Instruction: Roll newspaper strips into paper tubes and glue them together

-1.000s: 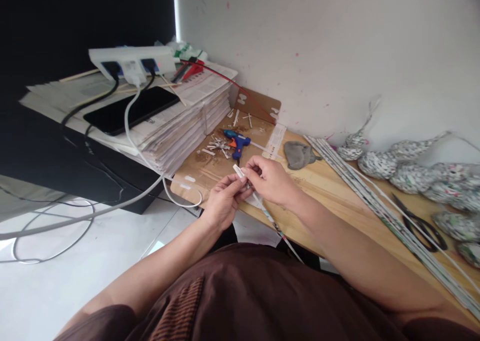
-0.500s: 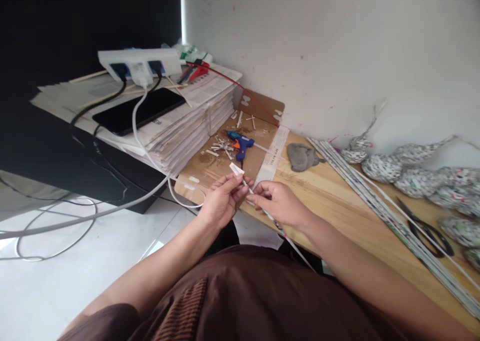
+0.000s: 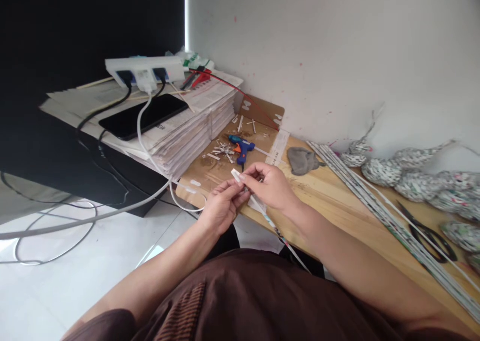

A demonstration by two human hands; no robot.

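Note:
A thin rolled paper tube (image 3: 275, 229) slants from my fingers down to the right, past the table edge toward my lap. Its flat white end pokes out above my fingertips. My left hand (image 3: 222, 208) pinches the tube just under that end. Close beside it, my right hand (image 3: 273, 185) has thumb and forefinger at the flat end, closed on it. Beyond my hands a blue glue gun (image 3: 244, 150) lies on a cardboard sheet (image 3: 198, 173), next to a pile of small white paper scraps (image 3: 224, 152).
Left stands a tall newspaper stack (image 3: 202, 131) bearing a black phone (image 3: 144, 116) and a white power strip (image 3: 144, 71) with hanging cables. On the right lie a grey cloth (image 3: 303, 161), long paper tubes (image 3: 378, 211), black scissors (image 3: 427, 236) and woven paper pieces (image 3: 412, 183) along the wall.
My right hand has moved up along the tube to its flat end, near my left fingertips. My left hand keeps its pinch. The view has shifted slightly.

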